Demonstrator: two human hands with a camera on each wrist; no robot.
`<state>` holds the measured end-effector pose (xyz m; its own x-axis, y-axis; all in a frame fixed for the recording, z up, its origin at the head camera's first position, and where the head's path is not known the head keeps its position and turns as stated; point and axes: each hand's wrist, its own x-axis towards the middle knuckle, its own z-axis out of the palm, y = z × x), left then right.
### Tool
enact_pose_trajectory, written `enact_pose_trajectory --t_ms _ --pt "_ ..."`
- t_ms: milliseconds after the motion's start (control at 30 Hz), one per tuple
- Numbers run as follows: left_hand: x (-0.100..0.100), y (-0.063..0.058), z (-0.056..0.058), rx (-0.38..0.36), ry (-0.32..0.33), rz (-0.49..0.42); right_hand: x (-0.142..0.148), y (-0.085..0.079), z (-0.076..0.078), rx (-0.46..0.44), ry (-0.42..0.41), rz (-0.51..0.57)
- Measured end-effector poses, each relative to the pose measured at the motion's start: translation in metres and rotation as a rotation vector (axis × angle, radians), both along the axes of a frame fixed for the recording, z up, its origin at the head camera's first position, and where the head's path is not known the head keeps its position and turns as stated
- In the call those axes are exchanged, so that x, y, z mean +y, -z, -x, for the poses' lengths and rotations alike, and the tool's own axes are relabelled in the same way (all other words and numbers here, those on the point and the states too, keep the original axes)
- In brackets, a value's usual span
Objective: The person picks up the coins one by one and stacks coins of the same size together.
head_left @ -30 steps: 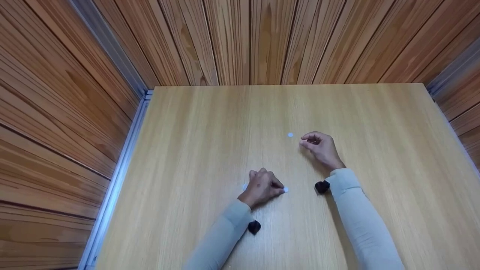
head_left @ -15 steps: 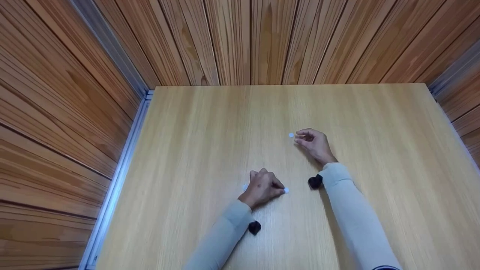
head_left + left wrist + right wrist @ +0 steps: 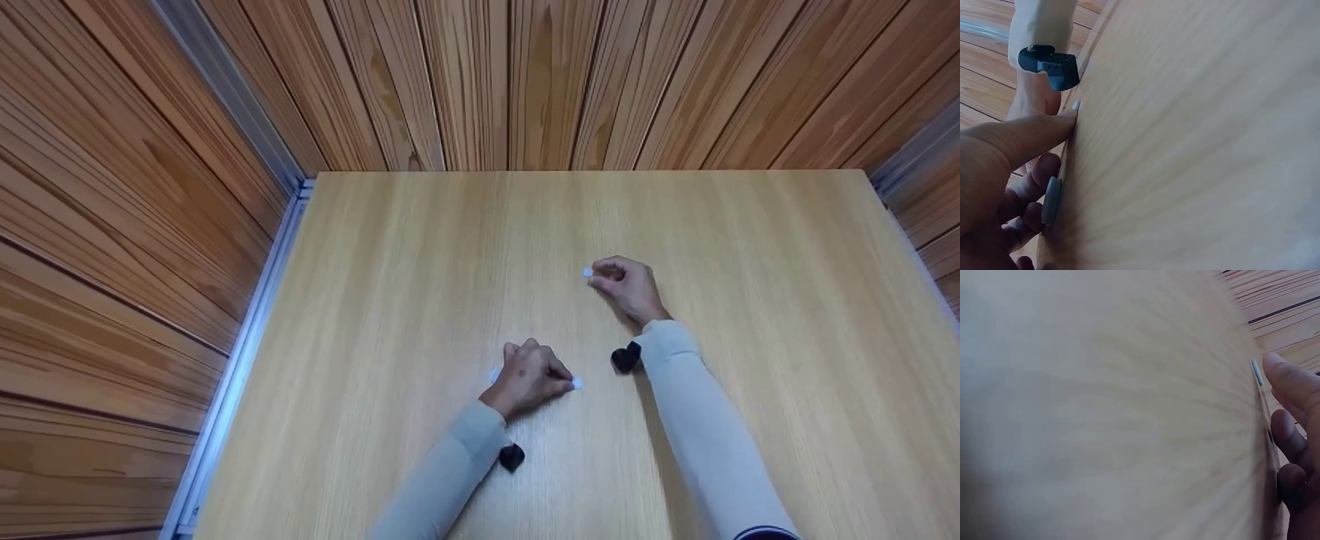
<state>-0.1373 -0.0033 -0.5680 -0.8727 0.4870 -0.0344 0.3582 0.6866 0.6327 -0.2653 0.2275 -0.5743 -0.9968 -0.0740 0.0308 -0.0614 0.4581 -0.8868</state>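
My left hand [image 3: 527, 377] rests low over the table, thumb and forefinger pinching a small white disc [image 3: 577, 383]. In the left wrist view that white disc [image 3: 1076, 105] shows past the thumb tip. A second disc [image 3: 494, 375], partly covered by the left hand, lies on its other side; the left wrist view has this thick round disc [image 3: 1051, 201] beside the curled fingers. Farther back, my right hand [image 3: 628, 286] has thumb and forefinger apart, their tips at the edge of a third white disc [image 3: 588, 272]. The right wrist view shows this disc [image 3: 1257, 373] flat by the thumb.
The light wooden table [image 3: 390, 262] reaches back to a plank wall [image 3: 540, 82]. Metal rails [image 3: 247, 322] run along its left side. Black wrist cameras [image 3: 625, 358] hang at both sleeves.
The right hand has moved left to the far disc, so its fingertips now meet the disc's edge. The left hand keeps its place and pinch.
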Motion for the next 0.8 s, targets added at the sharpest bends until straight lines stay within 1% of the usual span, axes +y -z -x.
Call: enact_pose_trajectory --t_ms 100,333,600,800 --pt "0.000 0.000 0.000 -0.004 -0.001 0.005 -0.002 -0.001 0.001 -0.022 0.004 -0.044" --pt "0.000 0.000 0.000 0.030 0.003 -0.017 -0.005 -0.003 0.004 -0.073 0.038 -0.090" --pt "0.001 0.001 0.000 0.034 -0.002 -0.017 -0.009 -0.005 0.006 -0.032 0.034 -0.157" --pt "0.000 0.002 0.000 0.040 -0.002 -0.011 -0.011 -0.004 0.006 -0.044 0.021 -0.148"
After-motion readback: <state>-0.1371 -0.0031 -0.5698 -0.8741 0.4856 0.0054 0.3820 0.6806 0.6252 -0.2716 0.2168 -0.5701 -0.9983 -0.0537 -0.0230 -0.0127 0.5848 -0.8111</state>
